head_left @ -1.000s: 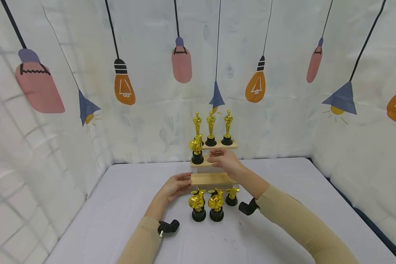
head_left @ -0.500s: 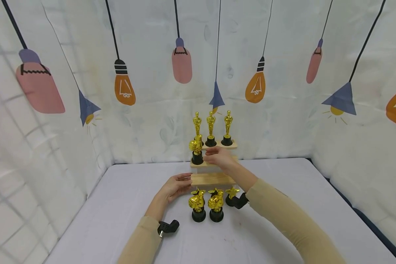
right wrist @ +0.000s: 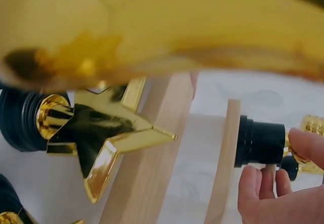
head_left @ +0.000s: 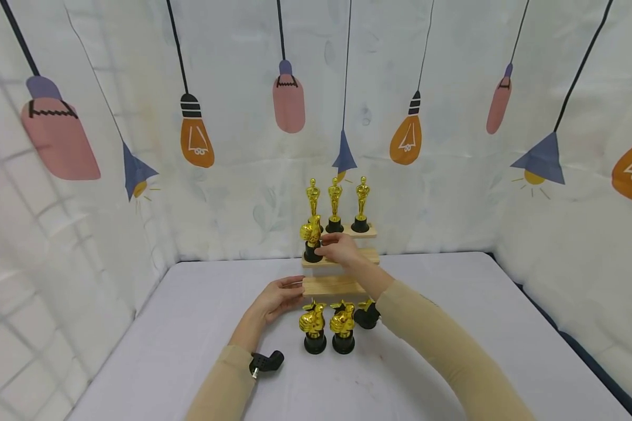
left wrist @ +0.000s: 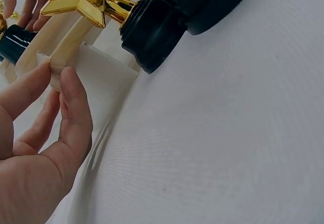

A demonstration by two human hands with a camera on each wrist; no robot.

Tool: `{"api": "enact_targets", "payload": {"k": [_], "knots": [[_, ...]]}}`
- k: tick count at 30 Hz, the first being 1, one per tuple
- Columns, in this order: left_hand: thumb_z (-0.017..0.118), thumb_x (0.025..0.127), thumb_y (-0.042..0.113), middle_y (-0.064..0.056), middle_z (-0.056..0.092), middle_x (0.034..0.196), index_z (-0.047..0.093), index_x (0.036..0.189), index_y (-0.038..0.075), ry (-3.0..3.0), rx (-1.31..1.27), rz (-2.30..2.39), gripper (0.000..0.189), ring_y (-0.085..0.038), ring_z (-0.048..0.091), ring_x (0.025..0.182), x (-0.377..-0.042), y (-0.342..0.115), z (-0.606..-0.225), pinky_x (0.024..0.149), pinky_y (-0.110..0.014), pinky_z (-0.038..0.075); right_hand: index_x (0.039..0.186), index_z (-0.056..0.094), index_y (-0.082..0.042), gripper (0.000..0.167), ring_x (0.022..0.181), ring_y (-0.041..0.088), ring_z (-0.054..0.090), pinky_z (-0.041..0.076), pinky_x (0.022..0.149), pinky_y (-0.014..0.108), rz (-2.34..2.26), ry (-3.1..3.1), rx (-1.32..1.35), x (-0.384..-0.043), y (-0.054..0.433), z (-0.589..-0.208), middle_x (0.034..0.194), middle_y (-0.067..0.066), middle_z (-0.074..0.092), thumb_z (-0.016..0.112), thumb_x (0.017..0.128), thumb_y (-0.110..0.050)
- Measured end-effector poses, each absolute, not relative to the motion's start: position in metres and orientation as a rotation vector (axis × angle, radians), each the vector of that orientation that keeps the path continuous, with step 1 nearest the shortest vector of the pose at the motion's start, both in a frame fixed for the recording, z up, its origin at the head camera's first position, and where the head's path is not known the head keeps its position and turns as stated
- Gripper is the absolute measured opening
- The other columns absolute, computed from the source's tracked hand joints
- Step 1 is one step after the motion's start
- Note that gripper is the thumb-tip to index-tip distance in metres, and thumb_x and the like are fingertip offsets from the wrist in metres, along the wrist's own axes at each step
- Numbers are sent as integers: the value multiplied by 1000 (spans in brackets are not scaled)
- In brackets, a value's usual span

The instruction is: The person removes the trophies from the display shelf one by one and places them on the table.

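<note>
My left hand (head_left: 276,298) pinches the left end of the lowest wooden shelf (head_left: 332,285); in the left wrist view, thumb and finger meet on the board's end (left wrist: 65,54). At the middle shelf (head_left: 370,255), my right hand (head_left: 341,250) is at a gold thumbs-up trophy (head_left: 311,231), which stands upright at that shelf's left end. The right wrist view has the thumb by the trophy's gold neck and the curled fingers along its black base (right wrist: 266,143). Three gold figure trophies (head_left: 335,200) stand on the top shelf.
Two thumbs-up trophies (head_left: 312,323) stand on the white tablecloth (head_left: 416,374) before the shelves. Several star trophies (right wrist: 109,133) are close behind them, partly hidden by the trophies and the right arm. A lamp-patterned cloth wall (head_left: 232,210) rises behind the table.
My right hand has moved left along the middle shelf to the thumbs-up trophy and closed in on its base. The left hand stays at the lowest shelf's end.
</note>
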State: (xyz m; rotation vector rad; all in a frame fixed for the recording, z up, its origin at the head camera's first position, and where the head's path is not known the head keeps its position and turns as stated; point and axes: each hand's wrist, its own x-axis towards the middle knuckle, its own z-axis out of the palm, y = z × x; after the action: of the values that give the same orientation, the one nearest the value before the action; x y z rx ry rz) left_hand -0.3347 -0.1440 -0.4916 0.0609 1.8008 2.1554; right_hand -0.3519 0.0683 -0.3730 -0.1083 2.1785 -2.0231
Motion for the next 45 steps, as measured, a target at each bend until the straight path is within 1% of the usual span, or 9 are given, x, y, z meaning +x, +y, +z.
{"api": "enact_targets", "payload": {"k": [5,13,20,25,27,30,32,36,45], "knots": [[68,98,3,-21,59,136,49,147,-6,1812,74,2148,53,-21,68,102,-332,-145,-489,84,-30,58,138,53,5,52,124,36,56,50,103,46,-2003,2223,-84,-352,62,-373,138,22,54,76,91,-2],[68,99,3,-21,59,136,50,147,-5,1820,67,2148,52,-21,68,103,-331,-146,-487,85,-30,58,138,54,4,53,122,35,56,49,103,47,-2014,2230,-45,-354,57,-374,136,21,57,78,90,-2],[67,99,1,-22,58,137,48,147,-6,1792,77,2165,53,-20,68,102,-333,-145,-485,84,-29,59,138,55,4,51,121,33,58,52,99,44,-1958,2293,-53,-353,57,-370,134,19,58,77,92,-4],[66,100,1,-22,58,137,46,148,-7,1787,90,2157,53,-19,68,102,-334,-146,-484,85,-29,58,138,56,5,49,116,30,60,51,101,45,-1945,2297,-59,-353,57,-369,131,18,61,75,93,-3],[66,100,1,-21,59,136,46,149,-7,1785,98,2155,53,-19,68,102,-334,-146,-485,86,-29,58,138,56,5,50,117,30,60,51,102,44,-1935,2298,-67,-353,58,-368,130,18,61,75,93,-3],[66,100,1,-21,58,137,45,149,-7,1783,107,2152,54,-19,67,102,-334,-146,-485,86,-28,58,139,55,5,50,120,32,58,49,103,45,-1916,2303,-79,-354,59,-370,132,18,62,75,93,-4],[66,100,1,-21,58,137,45,149,-7,1784,108,2153,54,-19,67,102,-334,-146,-485,86,-28,58,140,54,4,52,125,35,56,47,106,46,-1912,2294,-91,-355,61,-371,135,19,59,75,93,-5],[66,99,2,-22,59,135,46,148,-8,1790,106,2153,54,-20,68,102,-333,-146,-486,85,-28,58,142,52,4,54,128,36,54,44,109,48,-1886,2295,-89,-354,64,-371,139,20,55,75,94,-7],[68,98,1,-22,60,134,50,146,-7,1810,69,2160,51,-21,68,102,-333,-145,-491,84,-29,59,143,50,6,56,125,35,56,50,104,43,-1880,2316,-96,-350,71,-375,139,21,55,75,94,-8]]}}
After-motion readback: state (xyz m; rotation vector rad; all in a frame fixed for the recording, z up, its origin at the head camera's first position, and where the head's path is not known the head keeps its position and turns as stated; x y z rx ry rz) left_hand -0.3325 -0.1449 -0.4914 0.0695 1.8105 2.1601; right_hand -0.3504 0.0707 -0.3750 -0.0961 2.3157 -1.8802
